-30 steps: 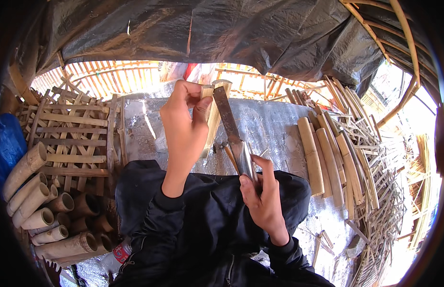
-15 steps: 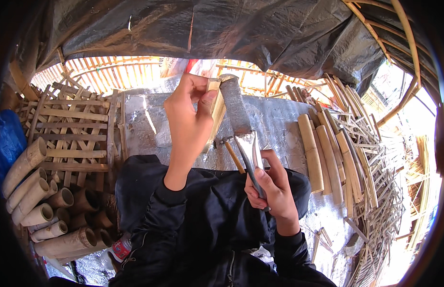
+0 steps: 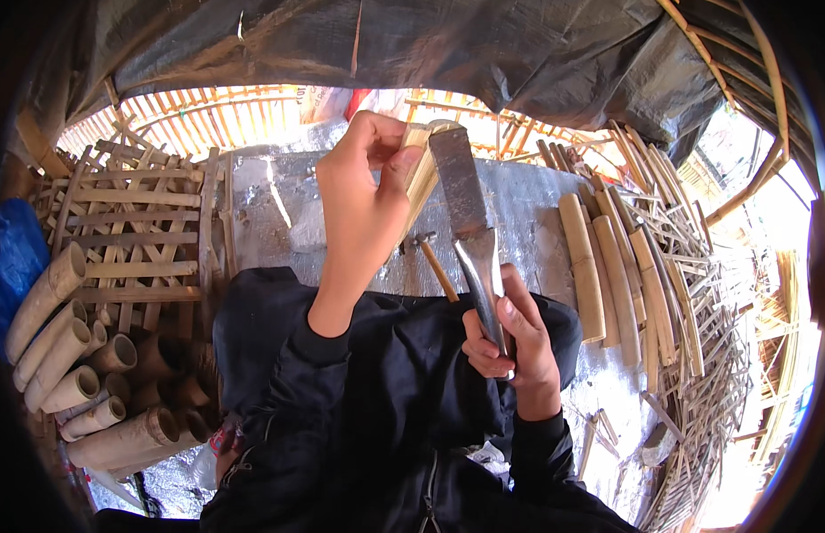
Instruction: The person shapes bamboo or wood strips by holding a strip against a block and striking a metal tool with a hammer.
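My left hand (image 3: 366,191) is raised in front of me, its fingers closed round the upper part of a split bamboo piece (image 3: 422,182). In my right hand (image 3: 522,342) is a broad-bladed chopping knife (image 3: 466,191), gripped by its metal handle with the blade pointing up and away. The blade's upper end meets the top of the bamboo; whether it has cut into it I cannot tell. Beyond my knees, below the bamboo, a hammer (image 3: 439,269) with a wooden handle lies on the grey sheet.
Cut bamboo tubes (image 3: 53,355) are stacked at the left, beside a slatted bamboo rack (image 3: 137,240) and a blue plastic bag (image 3: 22,271). Split bamboo lengths (image 3: 583,275) and a heap of thin strips (image 3: 706,426) lie at the right. A dark tarpaulin (image 3: 297,44) hangs across the back.
Both hands, the bamboo and the knife have shifted a little to the right. My grip on each stays the same. The whole view has tilted slightly.
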Motion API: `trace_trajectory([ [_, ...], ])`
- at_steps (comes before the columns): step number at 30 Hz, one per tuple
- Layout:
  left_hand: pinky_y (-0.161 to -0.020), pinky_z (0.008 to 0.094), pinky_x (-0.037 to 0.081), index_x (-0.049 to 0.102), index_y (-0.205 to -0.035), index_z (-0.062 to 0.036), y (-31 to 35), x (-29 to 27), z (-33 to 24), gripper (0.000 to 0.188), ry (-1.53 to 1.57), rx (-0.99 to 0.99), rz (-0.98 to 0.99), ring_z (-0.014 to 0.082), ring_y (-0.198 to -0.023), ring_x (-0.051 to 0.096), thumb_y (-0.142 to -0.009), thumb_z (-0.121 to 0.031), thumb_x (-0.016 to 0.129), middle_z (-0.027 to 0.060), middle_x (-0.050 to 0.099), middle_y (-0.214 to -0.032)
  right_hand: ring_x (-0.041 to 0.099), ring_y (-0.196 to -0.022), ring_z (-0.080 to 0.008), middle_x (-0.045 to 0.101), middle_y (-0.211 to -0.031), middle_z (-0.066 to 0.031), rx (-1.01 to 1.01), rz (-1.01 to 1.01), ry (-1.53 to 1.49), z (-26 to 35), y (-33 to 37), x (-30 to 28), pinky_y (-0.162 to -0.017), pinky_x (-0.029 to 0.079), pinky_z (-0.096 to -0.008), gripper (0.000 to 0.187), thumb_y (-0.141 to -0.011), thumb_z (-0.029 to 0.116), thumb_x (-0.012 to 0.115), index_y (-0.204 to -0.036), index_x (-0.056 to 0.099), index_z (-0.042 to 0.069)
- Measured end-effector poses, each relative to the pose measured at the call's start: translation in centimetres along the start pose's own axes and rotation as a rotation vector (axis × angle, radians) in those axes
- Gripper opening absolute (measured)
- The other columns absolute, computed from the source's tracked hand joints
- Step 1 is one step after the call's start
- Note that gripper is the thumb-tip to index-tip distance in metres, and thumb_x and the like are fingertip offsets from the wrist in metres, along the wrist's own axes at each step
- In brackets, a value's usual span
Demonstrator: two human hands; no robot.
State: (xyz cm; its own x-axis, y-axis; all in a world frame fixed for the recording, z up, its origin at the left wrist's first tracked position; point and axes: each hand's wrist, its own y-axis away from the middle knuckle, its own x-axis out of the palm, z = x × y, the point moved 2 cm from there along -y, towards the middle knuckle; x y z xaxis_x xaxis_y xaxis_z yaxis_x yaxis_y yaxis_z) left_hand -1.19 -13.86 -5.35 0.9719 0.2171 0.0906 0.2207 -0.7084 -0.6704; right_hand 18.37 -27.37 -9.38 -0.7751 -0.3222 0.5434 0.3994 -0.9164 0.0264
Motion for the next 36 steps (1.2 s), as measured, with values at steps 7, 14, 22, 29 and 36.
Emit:
trace_trajectory([
  [7, -0.076, 0.0308, 0.056, 0.061, -0.098, 0.0021, 0.1, 0.1, -0.1, 0.015, 0.012, 0.011, -0.013, 0.0187, -0.078, 0.074, -0.088, 0.010, 0.068, 0.0134, 0.075, -0.086, 0.037, -0.040, -0.0085, 0.047, -0.061, -0.0081, -0.153, -0.089, 0.207, -1.2, 1.6, -0.2, -0.036, 0.027, -0.0234, 0.050, -0.109, 0.047, 0.048, -0.133, 0.043, 0.003],
  [14, -0.076, 0.0306, 0.056, 0.062, -0.097, 0.0026, 0.3, 0.1, -0.2, 0.014, 0.014, -0.020, -0.012, 0.0188, -0.078, 0.073, -0.087, 0.009, 0.069, 0.0141, 0.075, -0.086, 0.052, -0.059, -0.0122, 0.055, -0.074, -0.0065, -0.323, -0.177, 0.554, 0.1, 1.3, 0.4, -0.060, 0.044, -0.0270, 0.055, -0.106, 0.038, 0.053, -0.136, 0.050, -0.008],
  [22, -0.073, 0.0309, 0.056, 0.063, -0.098, 0.0025, 0.4, 0.2, -0.2, 0.015, 0.025, -0.017, -0.019, 0.0185, -0.078, 0.073, -0.087, 0.010, 0.069, 0.0141, 0.074, -0.085, 0.066, -0.074, -0.0156, 0.061, -0.089, -0.0112, -0.227, -0.172, 0.691, 0.5, 0.7, 1.3, -0.067, 0.052, -0.0279, 0.050, -0.094, -0.010, 0.065, -0.126, 0.029, 0.001],
  [29, -0.075, 0.0264, 0.053, 0.061, -0.100, 0.0015, 0.6, 0.2, -0.3, 0.015, 0.014, -0.035, 0.004, 0.0117, -0.081, 0.070, -0.089, 0.009, 0.069, 0.0087, 0.072, -0.087, 0.044, -0.067, -0.0075, 0.055, -0.085, -0.0083, -0.365, -0.412, 0.781, -0.3, -0.1, 2.1, -0.059, 0.036, -0.0254, 0.042, -0.097, -0.002, 0.067, -0.121, 0.032, 0.001],
  [36, -0.075, 0.0239, 0.052, 0.060, -0.099, 0.0008, 0.5, -0.1, -0.3, 0.015, -0.012, -0.027, 0.003, 0.0081, -0.081, 0.068, -0.091, 0.008, 0.070, 0.0068, 0.072, -0.087, 0.061, -0.071, -0.0349, 0.063, -0.092, -0.0253, -0.518, -0.420, 1.212, 0.7, -1.3, 3.3, -0.069, 0.049, -0.0355, 0.043, -0.097, 0.002, 0.066, -0.133, 0.044, -0.008],
])
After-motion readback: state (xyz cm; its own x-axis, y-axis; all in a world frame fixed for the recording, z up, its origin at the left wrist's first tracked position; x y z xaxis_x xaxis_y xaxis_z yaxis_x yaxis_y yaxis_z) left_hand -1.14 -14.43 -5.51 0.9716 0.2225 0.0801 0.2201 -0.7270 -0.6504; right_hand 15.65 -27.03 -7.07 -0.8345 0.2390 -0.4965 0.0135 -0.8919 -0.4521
